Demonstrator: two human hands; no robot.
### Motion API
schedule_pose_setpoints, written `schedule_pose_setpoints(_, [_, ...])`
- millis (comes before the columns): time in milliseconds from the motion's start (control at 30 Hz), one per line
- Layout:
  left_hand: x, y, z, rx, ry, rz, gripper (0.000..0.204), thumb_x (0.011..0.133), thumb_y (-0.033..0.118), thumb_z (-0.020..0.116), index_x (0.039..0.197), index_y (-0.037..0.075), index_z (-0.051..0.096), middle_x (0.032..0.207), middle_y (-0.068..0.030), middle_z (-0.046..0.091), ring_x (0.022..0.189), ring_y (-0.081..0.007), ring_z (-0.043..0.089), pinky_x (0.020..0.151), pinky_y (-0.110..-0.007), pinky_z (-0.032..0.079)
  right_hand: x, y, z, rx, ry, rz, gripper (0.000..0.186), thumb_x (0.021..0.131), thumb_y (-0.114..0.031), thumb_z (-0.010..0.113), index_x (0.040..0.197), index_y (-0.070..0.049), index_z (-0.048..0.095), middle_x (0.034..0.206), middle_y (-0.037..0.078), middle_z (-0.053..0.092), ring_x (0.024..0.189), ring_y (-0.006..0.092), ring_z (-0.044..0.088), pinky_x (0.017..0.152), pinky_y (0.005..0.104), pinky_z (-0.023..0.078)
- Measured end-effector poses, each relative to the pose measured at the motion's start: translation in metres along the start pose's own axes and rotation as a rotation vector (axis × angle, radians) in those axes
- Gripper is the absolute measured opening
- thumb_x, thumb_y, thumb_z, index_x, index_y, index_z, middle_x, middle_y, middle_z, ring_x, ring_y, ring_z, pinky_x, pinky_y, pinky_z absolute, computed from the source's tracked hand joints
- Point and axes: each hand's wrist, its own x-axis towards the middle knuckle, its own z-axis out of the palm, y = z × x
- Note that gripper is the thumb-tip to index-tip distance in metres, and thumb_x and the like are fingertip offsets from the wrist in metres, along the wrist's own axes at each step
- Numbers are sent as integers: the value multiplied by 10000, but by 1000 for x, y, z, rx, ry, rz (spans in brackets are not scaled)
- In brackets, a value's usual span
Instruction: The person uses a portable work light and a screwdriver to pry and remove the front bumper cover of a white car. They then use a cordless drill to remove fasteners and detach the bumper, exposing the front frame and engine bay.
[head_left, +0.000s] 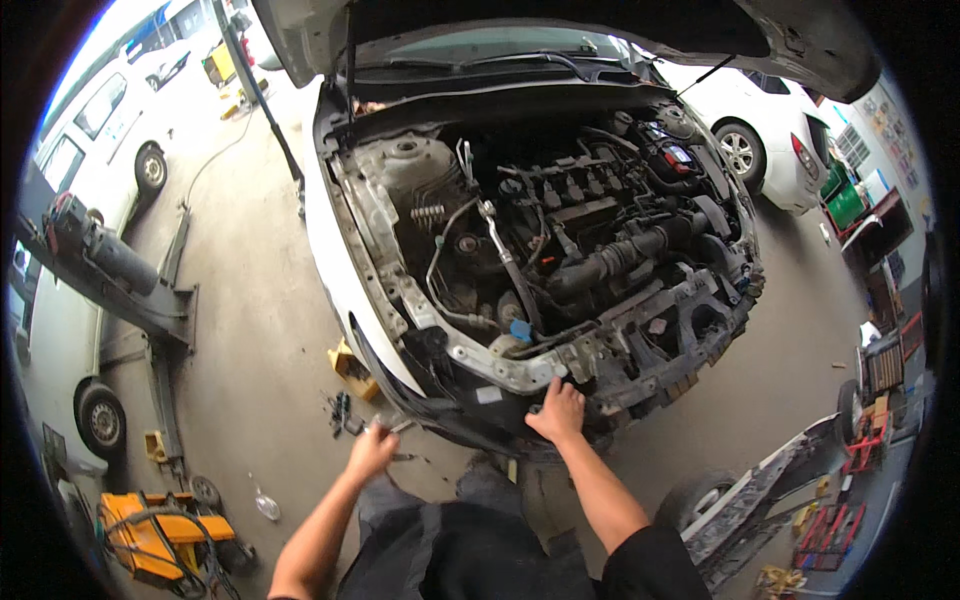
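A white car stands before me with its hood up and its engine exposed. My right hand is at the car's front, just below the light metal front crossmember. Its fingers are curled, and a small dark thing shows by the thumb; what it grips is hidden. Lower and to the left, my left hand is closed beside the black front bumper. Something thin and pale shows near its fingers, too unclear to name. A blue cap sits behind the crossmember.
On the floor at left lie a yellow box and small dark parts. A yellow machine with cables is at lower left, near a lift post. A removed bumper lies at right. Other cars stand around.
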Motion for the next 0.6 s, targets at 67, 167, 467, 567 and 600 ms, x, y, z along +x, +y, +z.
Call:
schedule_pose_setpoints(67, [18,51,2,-82,40,14,345,838,253,613,1045,-23,602,951,-193,678,914,-299,664,809,-386,505,-1,6,-4,-19,-64,14,965,710,-505,737,1386,19,290,1255,224,456,1174,381,454,1040,454,323])
schedule_pose_setpoints(167, [23,81,5,-115,67,25,349,832,254,610,1039,-26,600,940,-190,680,907,-302,665,814,-386,505,0,8,-19,-23,-146,1,969,743,-583,705,1390,10,292,1299,227,449,1203,373,449,1038,448,335])
schedule_pose_setpoints(467, [81,112,18,181,168,169,386,771,281,642,1005,-17,573,986,-207,640,970,-364,621,823,-460,494,42,9,-31,107,-280,125,840,767,-550,684,1330,15,419,1157,189,601,1014,323,622,868,465,512])
schedule_pose_setpoints(567, [100,137,5,291,144,129,418,762,261,641,1052,-19,527,1059,-240,598,984,-400,610,838,-485,500,34,-6,-45,182,-294,113,659,727,-437,711,1145,48,554,1122,223,626,1001,356,632,807,464,521])
schedule_pose_setpoints(600, [110,137,9,335,158,108,425,761,250,637,1067,-19,516,1084,-246,585,982,-411,611,837,-489,505,32,-8,-42,212,-270,77,689,707,-466,715,1137,54,576,1119,225,633,995,359,636,827,448,519])
